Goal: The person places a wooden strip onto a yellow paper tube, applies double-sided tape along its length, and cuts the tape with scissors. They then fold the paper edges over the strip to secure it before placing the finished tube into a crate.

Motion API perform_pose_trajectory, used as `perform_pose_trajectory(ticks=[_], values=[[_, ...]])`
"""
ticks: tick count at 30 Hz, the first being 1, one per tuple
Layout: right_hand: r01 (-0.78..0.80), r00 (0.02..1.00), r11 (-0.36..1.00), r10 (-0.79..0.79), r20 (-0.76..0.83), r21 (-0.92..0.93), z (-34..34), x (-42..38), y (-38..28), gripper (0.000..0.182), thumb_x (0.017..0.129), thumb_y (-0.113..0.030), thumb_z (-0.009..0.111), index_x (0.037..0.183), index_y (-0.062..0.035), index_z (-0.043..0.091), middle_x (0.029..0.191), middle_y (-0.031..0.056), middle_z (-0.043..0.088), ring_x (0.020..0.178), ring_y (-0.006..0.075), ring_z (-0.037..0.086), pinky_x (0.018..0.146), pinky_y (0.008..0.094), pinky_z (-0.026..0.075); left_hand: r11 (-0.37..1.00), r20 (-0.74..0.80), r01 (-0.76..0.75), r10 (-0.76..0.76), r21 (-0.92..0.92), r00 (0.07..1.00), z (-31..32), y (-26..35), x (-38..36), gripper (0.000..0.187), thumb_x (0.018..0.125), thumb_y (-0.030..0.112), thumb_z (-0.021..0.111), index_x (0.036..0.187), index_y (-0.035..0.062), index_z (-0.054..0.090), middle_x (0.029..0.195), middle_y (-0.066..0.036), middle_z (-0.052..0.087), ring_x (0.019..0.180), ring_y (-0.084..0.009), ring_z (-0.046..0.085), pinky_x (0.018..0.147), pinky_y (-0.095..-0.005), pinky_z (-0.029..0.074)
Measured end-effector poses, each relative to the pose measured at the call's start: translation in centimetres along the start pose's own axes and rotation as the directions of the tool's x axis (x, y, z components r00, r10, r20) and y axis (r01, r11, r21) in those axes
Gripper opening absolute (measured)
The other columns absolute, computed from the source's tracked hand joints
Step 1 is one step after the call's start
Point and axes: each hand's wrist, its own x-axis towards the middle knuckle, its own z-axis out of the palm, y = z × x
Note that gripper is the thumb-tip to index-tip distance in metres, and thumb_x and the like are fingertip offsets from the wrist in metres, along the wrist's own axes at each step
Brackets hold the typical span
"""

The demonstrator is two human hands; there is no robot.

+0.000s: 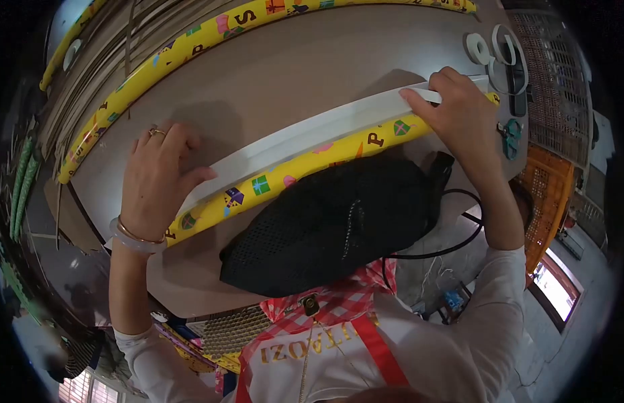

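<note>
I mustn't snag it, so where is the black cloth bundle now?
In the head view, the black cloth bundle lies centrally, between the yellow patterned roll and the red checked cloth, with a black cable at its right.

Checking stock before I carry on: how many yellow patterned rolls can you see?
3. The near roll is closest to the wearer; the far roll curves beyond it; the third roll is partly visible at upper left. More may be hidden.

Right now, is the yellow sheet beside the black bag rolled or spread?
Rolled: the yellow sheet forms a long, narrow tube, a white strip alongside.
</note>
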Motion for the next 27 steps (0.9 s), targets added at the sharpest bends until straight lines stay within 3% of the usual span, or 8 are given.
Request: perform_pose_trajectory(ticks=[3, 11, 13, 14, 15, 17, 25, 27], values=[[-0.007, 0.998, 0.999, 0.01, 0.055, -0.048, -0.1, 0.1, -0.1, 0.036, 0.074, -0.04, 0.064, 0.073, -0.0048, 0.061, 0.074, 0.0066, 0.057, 0.068, 0.024, 0.059, 0.054, 0.034, 0.047, 1.0, -0.008, -0.018, 0.018, 0.018, 1.0, 0.1, -0.1, -0.2, 0.038, 0.058, 0.014, 0.075, 0.086, 0.0075, 0.051, 0.082, -0.004, 0.053, 0.08, -0.0246, 0.051, 0.074, -0.0352, 0.038], [0.071, 0.996, 0.997, -0.072, -0.051, -0.014, 0.2, -0.1, -0.9, 0.035, 0.073, -0.04, 0.065, 0.073, -0.0056, 0.06, 0.071, 0.0057, 0.054, 0.066, 0.0228, 0.057, 0.053, 0.034, 0.046, 0.992, -0.028, 0.037, -0.033, 0.123, 0.999, 0.5, -0.9, -2.0, 0.041, 0.058, 0.017, 0.074, 0.092, 0.01, 0.054, 0.09, -0.005, 0.054, 0.09, -0.0264, 0.049, 0.078, -0.0368, 0.039], [0.072, 0.996, 0.997, -0.073, -0.058, -0.014, 0.4, -0.1, -0.9, 0.034, 0.074, -0.04, 0.064, 0.074, -0.0059, 0.06, 0.072, 0.0054, 0.054, 0.067, 0.0224, 0.057, 0.054, 0.0336, 0.046, 0.979, -0.139, -0.13, 0.152, 0.158, 0.979, 0.7, -1.4, -2.0, 0.045, 0.059, 0.019, 0.074, 0.099, 0.0116, 0.057, 0.095, -0.005, 0.054, 0.094, -0.0263, 0.049, 0.081, -0.0369, 0.039], [0.062, 0.996, 0.997, -0.064, -0.059, -0.035, 0.5, -0.1, -0.9, 0.034, 0.074, -0.04, 0.064, 0.074, -0.0061, 0.06, 0.072, 0.0051, 0.054, 0.068, 0.022, 0.057, 0.054, 0.0332, 0.046, 0.956, -0.093, -0.236, 0.255, 0.177, 0.963, 0.3, -1.7, -2.1, 0.048, 0.061, 0.018, 0.071, 0.107, 0.0135, 0.058, 0.102, -0.004, 0.055, 0.1, -0.0241, 0.049, 0.084, -0.0362, 0.038], [0.018, 1.0, 0.999, -0.018, 0.0, -0.036, 0.4, -0.1, -1.1, 0.034, 0.075, -0.039, 0.064, 0.075, -0.0059, 0.06, 0.073, 0.0054, 0.054, 0.07, 0.0216, 0.057, 0.056, 0.0323, 0.047, 0.957, -0.088, -0.221, 0.241, 0.189, 0.967, 0.0, -2.0, -2.0, 0.048, 0.061, 0.018, 0.071, 0.107, 0.0135, 0.058, 0.102, -0.004, 0.055, 0.1, -0.0241, 0.049, 0.084, -0.0362, 0.038], [0.031, 0.999, 0.999, -0.032, -0.022, -0.031, 0.6, -0.2, -1.3, 0.034, 0.075, -0.039, 0.063, 0.075, -0.0058, 0.06, 0.074, 0.0057, 0.054, 0.071, 0.0215, 0.057, 0.056, 0.032, 0.047, 0.837, 0.023, -0.514, 0.519, 0.19, 0.854, -0.3, -2.1, -1.4, 0.048, 0.064, 0.016, 0.068, 0.111, 0.0146, 0.058, 0.108, -0.002, 0.055, 0.104, -0.021, 0.048, 0.086, -0.0346, 0.037], [0.011, 0.999, 0.995, -0.014, -0.033, -0.099, 0.8, -0.3, -1.0, 0.036, 0.077, -0.042, 0.06, 0.078, -0.0062, 0.062, 0.077, 0.0056, 0.057, 0.077, 0.0217, 0.058, 0.059, 0.0329, 0.049, 0.653, 0.081, -0.702, 0.713, 0.284, 0.696, 0.5, 1.2, 2.8, 0.043, 0.076, 0.02, 0.054, 0.118, 0.0112, 0.054, 0.112, -0.001, 0.053, 0.104, -0.0162, 0.048, 0.088, -0.0306, 0.036], [-0.008, 1.0, 0.998, 0.009, 0.013, -0.059, 0.7, -0.4, -1.1, 0.036, 0.078, -0.043, 0.059, 0.079, -0.0069, 0.062, 0.08, 0.0058, 0.058, 0.08, 0.0212, 0.059, 0.06, 0.034, 0.05, 0.639, 0.195, -0.71, 0.687, 0.297, 0.7, 1.1, 0.9, 2.5, 0.053, 0.075, 0.014, 0.056, 0.127, 0.0134, 0.046, 0.119, 0.0, 0.049, 0.106, -0.0165, 0.046, 0.085, -0.0308, 0.037]])
